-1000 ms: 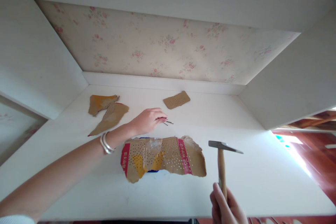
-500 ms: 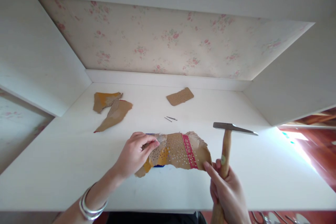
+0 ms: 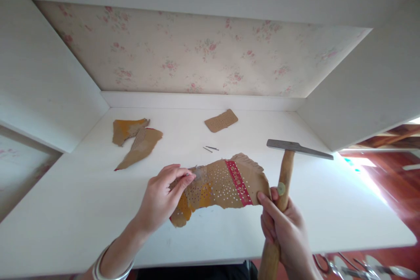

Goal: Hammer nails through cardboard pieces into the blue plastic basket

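Note:
A torn piece of cardboard (image 3: 218,188), dotted with many small holes and crossed by a red printed strip, is tilted up before me. Its right edge is pinched between the thumb and fingers of my right hand (image 3: 284,223). That same hand also grips the wooden handle of a hammer (image 3: 285,175), its metal head upward. My left hand (image 3: 164,199) is closed in a pinch at the cardboard's upper left; what lies between its fingertips is too small to make out.
Two thin metal pins (image 3: 210,148) lie on the white desk (image 3: 328,210) beyond the cardboard. Farther back is a small cardboard rectangle (image 3: 221,120). Torn cardboard scraps (image 3: 139,146) lie at the left. White side panels and a flowered back wall enclose the desk.
The holed cardboard's right part has risen and tilted up, and the blue thing under it is no longer visible. The hammer has come up slightly with my right hand. My left hand stays pinched.

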The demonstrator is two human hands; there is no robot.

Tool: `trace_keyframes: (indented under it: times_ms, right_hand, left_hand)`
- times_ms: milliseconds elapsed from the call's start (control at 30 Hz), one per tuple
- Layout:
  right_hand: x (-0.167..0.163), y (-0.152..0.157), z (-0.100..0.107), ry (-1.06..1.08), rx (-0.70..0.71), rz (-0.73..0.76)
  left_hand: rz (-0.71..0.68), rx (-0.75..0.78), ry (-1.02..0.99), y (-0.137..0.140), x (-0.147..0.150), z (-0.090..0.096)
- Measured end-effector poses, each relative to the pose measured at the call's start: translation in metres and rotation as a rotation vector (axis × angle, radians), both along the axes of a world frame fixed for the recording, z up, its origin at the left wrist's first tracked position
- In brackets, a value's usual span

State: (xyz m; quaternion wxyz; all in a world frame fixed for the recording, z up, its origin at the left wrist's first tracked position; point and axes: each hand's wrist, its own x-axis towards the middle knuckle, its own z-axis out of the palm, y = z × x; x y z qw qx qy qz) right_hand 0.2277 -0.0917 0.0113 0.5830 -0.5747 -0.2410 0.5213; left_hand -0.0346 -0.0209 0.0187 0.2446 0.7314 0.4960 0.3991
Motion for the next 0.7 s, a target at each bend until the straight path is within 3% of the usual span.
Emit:
trace_keyframes:
  times_ms: [200,433,700]
  right_hand:
    - [0.014,0.010,-0.020,0.015,0.012,-0.041]
    - [0.017,0.023,-0.048,-0.012,-0.039,-0.006]
    - [0.018,0.020,-0.052,-0.034,-0.061,-0.002]
  left_hand:
    - [-0.086,-0.111,-0.011,0.000,0.017,-0.007]
    - [-0.119,0.036,0.089,0.005,0.023,-0.019]
    - [-0.148,0.068,0.095,0.004,0.023,-0.019]
